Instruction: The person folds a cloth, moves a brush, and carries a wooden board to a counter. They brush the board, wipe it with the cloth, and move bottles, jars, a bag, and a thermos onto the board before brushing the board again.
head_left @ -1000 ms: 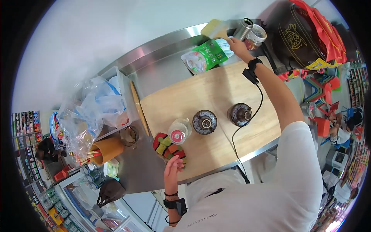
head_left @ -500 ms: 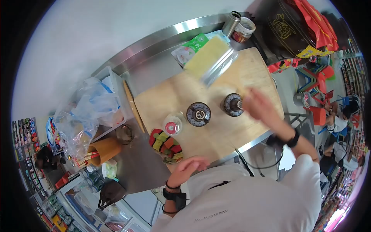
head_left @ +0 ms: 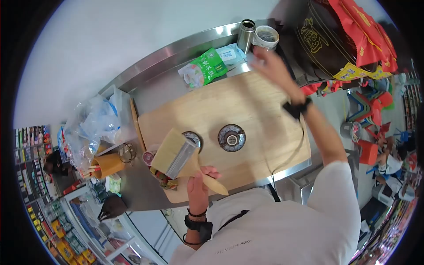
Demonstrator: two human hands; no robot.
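Note:
My left hand [head_left: 198, 190], near the board's front edge, is closed around the handle of a wide flat brush [head_left: 170, 150] with pale bristles, a silvery band and a wooden handle. Beneath the bristles, a patterned red, yellow and green cloth item [head_left: 162, 179] is partly covered. One dark patterned bottle [head_left: 194, 138] is half hidden behind the brush; another dark bottle [head_left: 231, 138] stands upright in full sight. My right hand [head_left: 274, 70], blurred, is stretched out with its fingers apart, close to a lidded jar [head_left: 266, 37]. Nothing shows in it.
The wooden board [head_left: 265, 106] lies on a steel counter. Behind it are a green packet [head_left: 205, 68], a wipes pack [head_left: 230, 54] and a steel flask [head_left: 246, 36]. A rolling pin [head_left: 137, 126] and a bag-filled bin [head_left: 99, 119] stand left; a large dark pot [head_left: 322, 39] stands right.
The brush has passed from my right hand to my left, coming down from the back of the board. My right hand has moved up toward the jar. The view has shifted slightly.

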